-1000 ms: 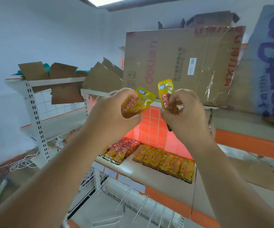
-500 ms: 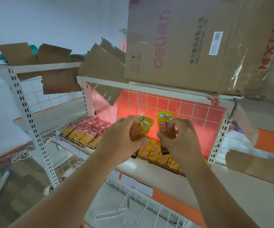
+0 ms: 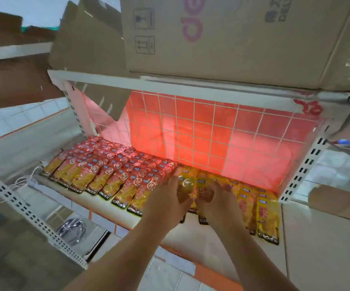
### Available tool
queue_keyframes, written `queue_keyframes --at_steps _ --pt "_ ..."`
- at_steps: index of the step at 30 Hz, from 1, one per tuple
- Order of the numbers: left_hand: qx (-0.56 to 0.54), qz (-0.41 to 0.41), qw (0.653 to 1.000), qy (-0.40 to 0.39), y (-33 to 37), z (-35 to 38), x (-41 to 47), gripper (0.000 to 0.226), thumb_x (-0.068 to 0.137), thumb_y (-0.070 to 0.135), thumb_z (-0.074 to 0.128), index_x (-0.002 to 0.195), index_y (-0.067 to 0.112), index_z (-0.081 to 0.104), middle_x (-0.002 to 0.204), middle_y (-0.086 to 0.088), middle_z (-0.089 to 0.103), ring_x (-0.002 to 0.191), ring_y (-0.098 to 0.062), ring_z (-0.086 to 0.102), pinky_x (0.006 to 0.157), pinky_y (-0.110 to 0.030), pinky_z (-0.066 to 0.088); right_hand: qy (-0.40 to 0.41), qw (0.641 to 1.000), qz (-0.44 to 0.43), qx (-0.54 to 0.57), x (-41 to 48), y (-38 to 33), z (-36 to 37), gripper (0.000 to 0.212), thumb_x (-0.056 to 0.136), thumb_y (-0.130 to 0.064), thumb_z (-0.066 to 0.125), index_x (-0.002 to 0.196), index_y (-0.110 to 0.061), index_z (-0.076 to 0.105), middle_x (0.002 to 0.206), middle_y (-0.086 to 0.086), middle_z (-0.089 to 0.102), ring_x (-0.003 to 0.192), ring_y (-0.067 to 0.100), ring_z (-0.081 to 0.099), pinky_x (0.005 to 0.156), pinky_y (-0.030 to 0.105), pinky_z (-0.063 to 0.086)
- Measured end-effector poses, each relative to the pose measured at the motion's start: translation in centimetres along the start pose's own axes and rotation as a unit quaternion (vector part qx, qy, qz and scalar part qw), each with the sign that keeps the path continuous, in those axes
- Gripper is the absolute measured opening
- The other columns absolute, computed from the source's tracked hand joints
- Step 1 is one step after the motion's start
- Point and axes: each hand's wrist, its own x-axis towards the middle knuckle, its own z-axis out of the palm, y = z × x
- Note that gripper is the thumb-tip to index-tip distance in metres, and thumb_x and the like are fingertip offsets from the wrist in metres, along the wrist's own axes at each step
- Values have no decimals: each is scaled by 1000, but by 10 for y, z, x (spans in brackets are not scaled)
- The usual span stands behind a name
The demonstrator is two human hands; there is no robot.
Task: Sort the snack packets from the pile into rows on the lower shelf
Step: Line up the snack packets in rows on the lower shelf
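Yellow foil shows between both hands in the head view. The left hand has its grip closed on the first yellow packet, with the fingers curled over the packet's upper edge. The right hand grips the second yellow packet the same way, its fingers bent round the packet's right side. The two packets are side by side, and I cannot tell whether they touch. Both are held low over the left end of the yellow row, which lies on the right part of the lower shelf. Whether either packet already rests on the packets beneath is hidden by the hands.

Left of the hands, the red packets cover the rest of the shelf in overlapping files that run from the front edge to the back, each one with a black printed band at its near end. The nearest red file lies just beside the left hand.

Behind the packets stands a white wire grid with a red-orange glow behind it. Above, a large cardboard box sits on the upper shelf, with loose cardboard flaps to its left. A white perforated upright slants across the lower left, and a white cord lies near it.
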Motion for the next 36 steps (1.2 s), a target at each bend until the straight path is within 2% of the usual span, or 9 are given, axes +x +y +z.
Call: queue_keyframes --at_steps 3,6,11,17,21,26,28,31,36 --pt "-7 5 1000 -21 -7 15 12 89 87 55 73 159 42 22 132 5 63 121 -20 61 94 -39 54 -18 999 28 -12 6 7 19 30 76 -50 73 89 -34 50 98 1 48 88 28 56 68 33 44" --pt "-1 -2 1000 -17 -13 26 22 100 86 52 74 162 46 9 120 1 65 109 -24 66 86 -37 55 -29 998 46 -35 11 14 33 36 78 -56 71 101 -31 59 105 2 47 93 27 57 70 33 45" --pt "48 -9 998 -41 -34 47 34 83 87 59 70 154 29 32 116 -6 60 105 -28 63 83 -38 52 -13 994 81 -74 19 17 51 52 76 -63 72 116 -31 62 115 2 48 105 27 56 78 35 50" --pt "71 20 994 -75 -48 50 49 72 86 58 69 140 25 34 116 -8 58 99 -32 65 75 -40 53 23 987 122 -102 22 10 73 50 78 -62 72 116 -31 61 119 3 49 111 27 52 86 37 47" --pt "56 54 991 -108 -54 42 56 74 98 51 58 154 22 19 124 -9 54 105 -30 63 85 -42 55 50 982 144 -116 23 -2 83 45 79 -61 70 112 -31 61 120 3 51 105 31 57 79 36 46" --pt "76 58 980 -173 -56 37 65 48 106 25 46 151 20 30 137 -14 49 116 -32 59 96 -43 51 47 976 165 -138 24 -11 93 36 82 -51 70 110 -29 63 127 5 53 112 34 54 87 39 49" --pt "47 44 983 -173 -58 36 63 39 110 30 34 148 22 36 137 -15 51 117 -33 59 99 -45 50 55 974 171 -138 23 -13 96 33 84 -48 68 110 -28 64 125 5 54 112 33 54 85 38 48" --pt "2 58 985 -163 -61 33 62 49 110 49 21 142 21 46 130 -15 60 117 -34 59 102 -47 46 65 972 173 -146 21 -14 99 31 88 -45 67 113 -26 65 123 7 55 113 33 53 85 37 46" --pt "21 67 980 -189 -62 28 66 39 110 26 37 149 18 37 140 -14 50 119 -31 56 101 -42 48 60 971 177 -149 23 -15 101 30 90 -39 66 117 -23 65 126 8 52 114 32 52 88 37 47"
